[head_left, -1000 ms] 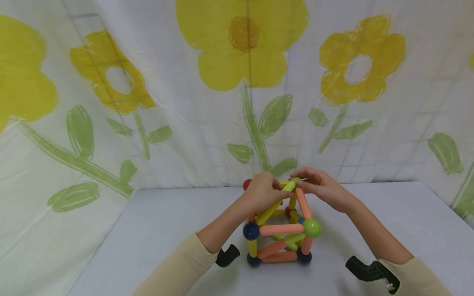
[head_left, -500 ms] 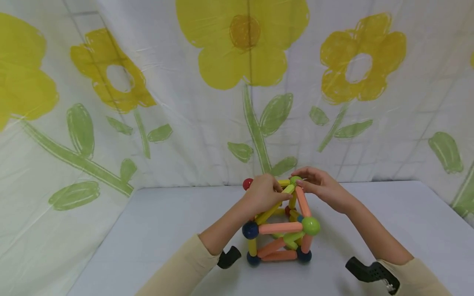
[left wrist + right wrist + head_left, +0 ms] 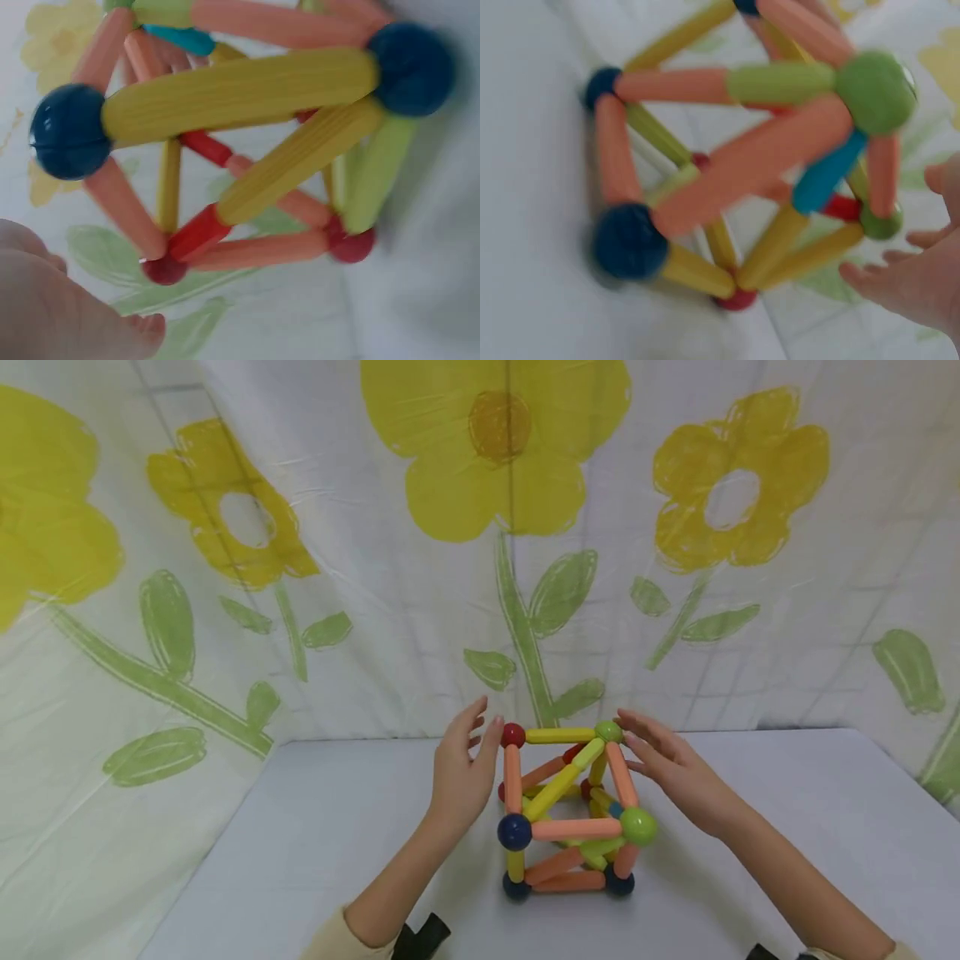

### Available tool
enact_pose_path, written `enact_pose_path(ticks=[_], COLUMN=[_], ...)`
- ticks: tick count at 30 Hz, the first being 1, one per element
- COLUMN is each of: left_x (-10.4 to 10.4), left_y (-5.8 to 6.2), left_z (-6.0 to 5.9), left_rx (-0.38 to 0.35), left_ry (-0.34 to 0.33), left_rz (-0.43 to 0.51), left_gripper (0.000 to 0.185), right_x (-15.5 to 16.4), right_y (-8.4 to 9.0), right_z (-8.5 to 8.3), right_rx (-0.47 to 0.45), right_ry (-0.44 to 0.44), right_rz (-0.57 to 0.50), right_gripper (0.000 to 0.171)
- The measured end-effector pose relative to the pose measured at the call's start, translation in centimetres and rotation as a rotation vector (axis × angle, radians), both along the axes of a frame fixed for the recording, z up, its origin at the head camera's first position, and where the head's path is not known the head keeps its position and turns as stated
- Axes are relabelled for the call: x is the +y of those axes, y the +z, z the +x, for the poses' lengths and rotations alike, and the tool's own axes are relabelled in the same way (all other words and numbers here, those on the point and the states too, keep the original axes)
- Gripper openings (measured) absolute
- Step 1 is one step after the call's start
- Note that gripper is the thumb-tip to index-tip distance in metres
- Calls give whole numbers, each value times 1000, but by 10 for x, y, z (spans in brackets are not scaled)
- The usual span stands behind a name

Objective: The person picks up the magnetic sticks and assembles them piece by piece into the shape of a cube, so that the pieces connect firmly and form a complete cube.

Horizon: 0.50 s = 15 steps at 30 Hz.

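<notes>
A cube-shaped frame of magnetic rods and balls stands on the table. Across its top a diagonal of a yellow rod (image 3: pixel 553 793) and a light green rod (image 3: pixel 588 753) joins the front dark blue ball (image 3: pixel 514 832) to the back green ball (image 3: pixel 607 732). My left hand (image 3: pixel 459 777) is raised with extended fingers beside the back red ball (image 3: pixel 513 735). On the other side my right hand (image 3: pixel 686 777) has relaxed fingers, tips close to the back green ball. Both wrist views show the hands (image 3: pixel 60 300) (image 3: pixel 919 266) apart from the frame, holding nothing.
The white table (image 3: pixel 337 843) extends around the frame on both sides. Behind it hangs a white cloth (image 3: pixel 405 635) printed with yellow flowers. Black devices (image 3: pixel 422 937) are worn at the wrists, partly cut off in the head view.
My left hand has let go of the top diagonal rod and moved left, fingers opening. My right hand has left the back green ball and drawn slightly right.
</notes>
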<state>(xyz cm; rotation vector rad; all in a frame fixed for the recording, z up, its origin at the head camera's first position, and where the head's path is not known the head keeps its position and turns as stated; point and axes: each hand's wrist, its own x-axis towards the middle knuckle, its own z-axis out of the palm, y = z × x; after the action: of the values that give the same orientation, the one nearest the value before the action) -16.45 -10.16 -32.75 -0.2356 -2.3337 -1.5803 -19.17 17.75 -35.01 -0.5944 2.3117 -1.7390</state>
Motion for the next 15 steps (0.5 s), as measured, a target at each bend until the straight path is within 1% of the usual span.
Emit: enact_pose_path(ticks=[2,4,5,6,7,10,15], left_x=[0,4,7,10,12,19,22], left_y=[-9,-15,-18,-20,-21,-23,-25], left_z=[5,10,12,14,16,19,18], left_rx=[-104,-206,-244,-260,-266,-246,-226], left_ry=[-11,-48,-70,-90,-107,-129,-110], left_rz=[68,99,111,118,125,148,185], left_gripper=[57,63,65,66,67,66,65], right_x=[-7,-15,-19,-22,-25,-29,-30], right_y=[-1,-2,-2,-3,-3,-5,-7], right_z=[10,17,20,23,25,29,32], right_rx=[-85,-160,-193,-221,-240,-264,-276], right_ry=[-4,-3,-2,-4,-9,-29,-31], right_rz=[-40,-67,-82,-95,-105,-120,-142], right_gripper=[68,72,73,73,73,71,71])
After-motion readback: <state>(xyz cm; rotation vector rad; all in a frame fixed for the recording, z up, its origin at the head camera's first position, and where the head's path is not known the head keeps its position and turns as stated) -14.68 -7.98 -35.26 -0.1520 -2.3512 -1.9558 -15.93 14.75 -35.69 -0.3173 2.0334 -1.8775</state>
